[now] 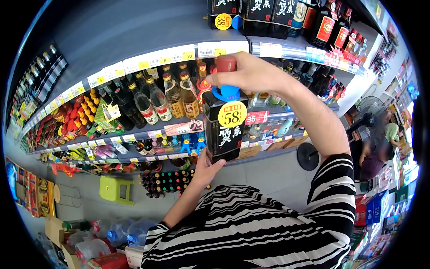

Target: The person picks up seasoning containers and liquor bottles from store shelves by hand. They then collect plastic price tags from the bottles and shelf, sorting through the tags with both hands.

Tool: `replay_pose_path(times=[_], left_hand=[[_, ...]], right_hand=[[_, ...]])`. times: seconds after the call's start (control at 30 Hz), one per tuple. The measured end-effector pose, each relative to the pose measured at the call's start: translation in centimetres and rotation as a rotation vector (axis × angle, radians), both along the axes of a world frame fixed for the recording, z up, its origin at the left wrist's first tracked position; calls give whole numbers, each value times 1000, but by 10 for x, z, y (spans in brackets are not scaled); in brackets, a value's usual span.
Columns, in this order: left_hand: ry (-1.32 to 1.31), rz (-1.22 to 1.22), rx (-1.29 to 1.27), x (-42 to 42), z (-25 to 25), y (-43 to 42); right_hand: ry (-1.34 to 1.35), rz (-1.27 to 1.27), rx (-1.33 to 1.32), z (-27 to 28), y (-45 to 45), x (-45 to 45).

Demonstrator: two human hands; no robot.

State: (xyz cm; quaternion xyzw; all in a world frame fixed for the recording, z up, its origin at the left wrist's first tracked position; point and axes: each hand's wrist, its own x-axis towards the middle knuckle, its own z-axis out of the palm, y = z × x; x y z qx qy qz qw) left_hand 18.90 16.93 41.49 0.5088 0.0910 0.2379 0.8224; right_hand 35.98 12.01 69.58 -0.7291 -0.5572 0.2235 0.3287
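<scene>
A tall black liquor box (222, 139) with white lettering and a round yellow 58 price tag (232, 114) stands nearly upright in front of the shelves. Under its lower end, my left hand (207, 170) is closed around the bottom corner. My right hand (255, 74) comes in from the right and grips a dark red cap (226, 64) at the box's top. Whether that cap belongs to the box I cannot tell. A blue tag (227, 93) hangs just below my right hand. Behind the box are clear liquor bottles (159, 104) and amber ones (189, 96).
A shelf edge (152, 60) with price labels runs behind my hands. Similar black boxes (257, 13) stand on top. Below are a green stool (117, 189) and a crate of bottles (168, 181). A fan (369, 117) and people (376, 161) are at right.
</scene>
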Motion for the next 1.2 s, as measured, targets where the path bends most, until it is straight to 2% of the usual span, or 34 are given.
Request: replay_pose_path(times=[0.17,0.27,0.4,0.43,0.6,0.73,0.9,1.0,1.13,1.2], left_hand=[[57,-54,61,-19,-13,10],[95,-90,62,-29,-23,11],[55,-153,33,-40,-17,10],[63,-159,35,-42,-21,11],[179,-198,124,-55,-45,19],[187,-298,-13,-65,-43,21],[172,-334,-48,-69,-49,23],[277,-404,-34,-66,-54,22],[158,-432,13,-56,-69,15],[222,-447,96,-49,-78,15]], right_hand=[[134,20,-91,-4,-10,-6],[222,-52,-199,-17,-12,-2],[137,7,-115,-39,-13,-2],[174,-17,-201,-37,-15,-5],[247,-42,-261,-55,-17,-13],[264,-17,-254,-69,-20,-17],[348,-87,-388,-76,-28,-23],[378,-66,-367,-83,-36,-18],[364,-122,-323,-96,-51,-10],[353,-178,-341,-101,-56,-7]])
